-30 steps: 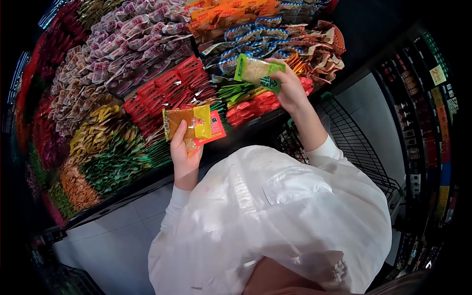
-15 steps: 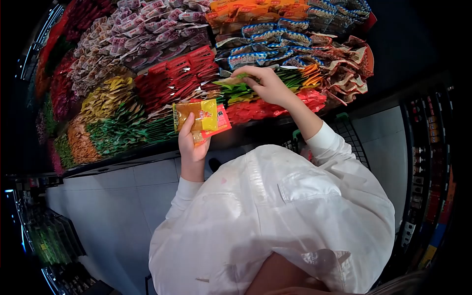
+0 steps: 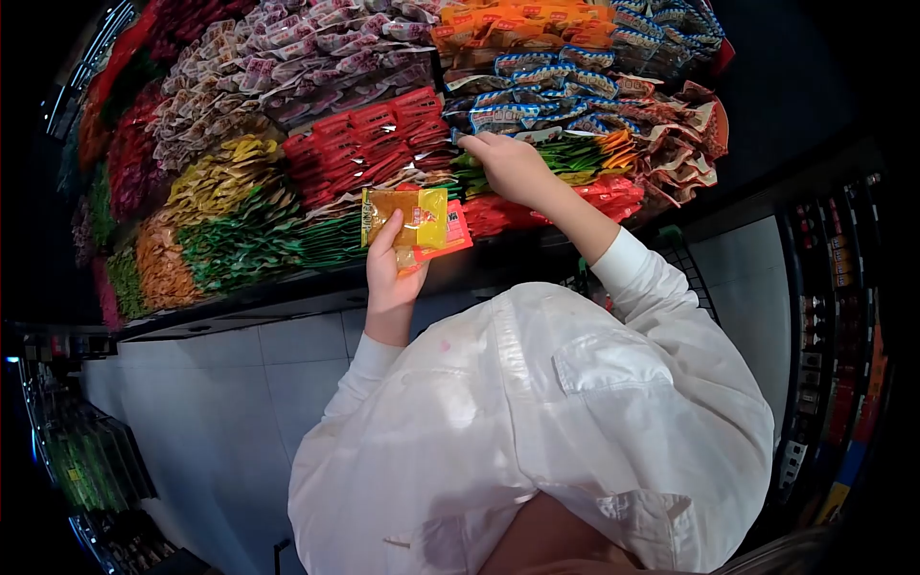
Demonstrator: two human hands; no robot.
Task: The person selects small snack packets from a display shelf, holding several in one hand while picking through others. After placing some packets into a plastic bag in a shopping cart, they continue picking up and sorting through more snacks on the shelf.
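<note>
My left hand (image 3: 391, 278) grips a few flat snack packets in front of the display. On top lies a yellow and brown packet (image 3: 395, 217), with a red-pink packet (image 3: 453, 233) sticking out from under it. Over the rows of green packets (image 3: 565, 155), my right hand (image 3: 516, 169) points down with its fingers closed together at the back edge of that row. Its fingertips are partly hidden, and what they pinch, if anything, cannot be made out. Red packets (image 3: 359, 144) stand in rows left of my right hand.
Blue-and-white packets (image 3: 508, 115) and orange packets (image 3: 527, 27) fill the bin's back. Yellow packets (image 3: 225, 172) and purple-white ones (image 3: 316, 57) lie leftward. The bin's dark front edge (image 3: 335, 283) runs before me. A basket (image 3: 686, 268) is partly visible behind my right sleeve; shelves (image 3: 834, 316) stand right.
My right hand has turned knuckles-up and its fingers reach down to the packets; the green-yellow packet formerly at its fingertips no longer shows there. My left hand with its packets appears slightly farther right.
</note>
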